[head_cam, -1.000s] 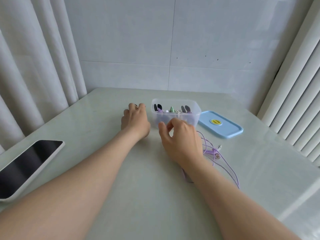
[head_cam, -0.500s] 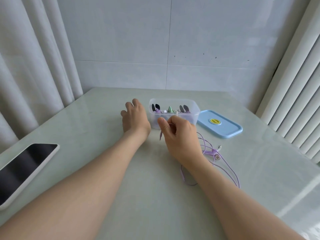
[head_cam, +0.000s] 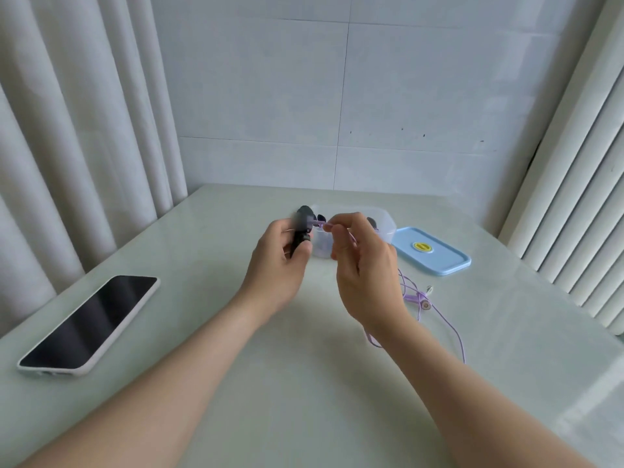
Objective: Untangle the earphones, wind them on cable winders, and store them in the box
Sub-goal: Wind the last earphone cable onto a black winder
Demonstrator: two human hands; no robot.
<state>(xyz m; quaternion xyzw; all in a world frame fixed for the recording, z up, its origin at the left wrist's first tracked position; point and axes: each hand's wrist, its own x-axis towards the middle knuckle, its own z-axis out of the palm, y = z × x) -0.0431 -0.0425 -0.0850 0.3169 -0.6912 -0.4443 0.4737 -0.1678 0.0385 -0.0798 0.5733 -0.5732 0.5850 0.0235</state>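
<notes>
Head view: the left hand (head_cam: 277,265) curls round a dark winder (head_cam: 301,228), raised in front of the box (head_cam: 386,224). The right hand (head_cam: 363,265) pinches one end of the purple earphones (head_cam: 439,312) against it, likely to start winding. The slack lies on the table (head_cam: 304,400) near the lid (head_cam: 434,253).

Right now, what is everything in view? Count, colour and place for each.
table: one, pale green, under everything.
box: one, clear, open, far middle of the table.
lid: one, light blue, flat on the table right of the box.
earphones: one set, purple, trailing on the table nearer than the lid.
cable winder: one, black, blurred, held up before the box.
phone: one, dark screen, pale case, table's left side.
curtains: two, white, left and right edges.
left hand: grips the cable winder.
right hand: pinches the earphones' cable.
</notes>
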